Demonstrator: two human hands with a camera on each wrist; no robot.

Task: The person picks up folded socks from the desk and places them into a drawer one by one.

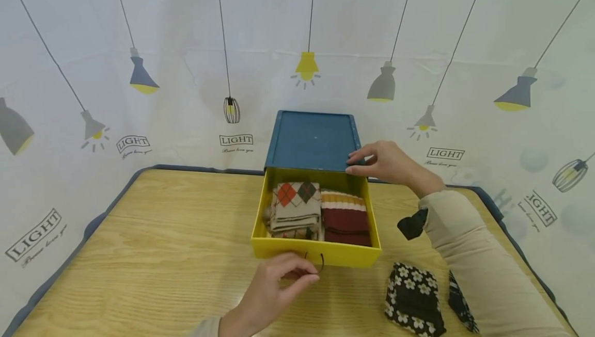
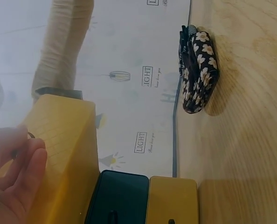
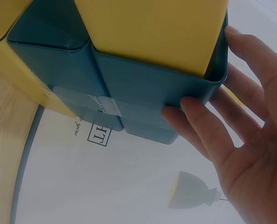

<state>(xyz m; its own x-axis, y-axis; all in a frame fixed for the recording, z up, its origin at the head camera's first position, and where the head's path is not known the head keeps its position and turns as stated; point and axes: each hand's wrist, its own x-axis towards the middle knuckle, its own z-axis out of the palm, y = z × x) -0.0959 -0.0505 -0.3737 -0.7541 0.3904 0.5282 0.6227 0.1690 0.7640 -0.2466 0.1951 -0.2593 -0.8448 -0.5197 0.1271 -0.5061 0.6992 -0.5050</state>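
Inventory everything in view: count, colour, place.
Top drawer: 1, yellow, open
Top casing: 1, teal, around drawer
Lower drawers: 2, teal and yellow, below
Loops: 3, black, drawer fronts
Diamond fabric: 1 pile, beige and red, drawer left
Striped fabric: 1, maroon, drawer right
Floral bundle: 1, black and cream, table right
Second bundle: 1, dark, partly behind sleeve
Unclear item: 1, black, right cuff
Tape: 1, clear, across casings
Table: 1, light wood, underneath
Backdrop: 1, white with printed lamps, behind
Sleeves: 2, beige, forearms
Left grip: 1, bare, pinching top loop
Right grip: 1, bare, at casing corner
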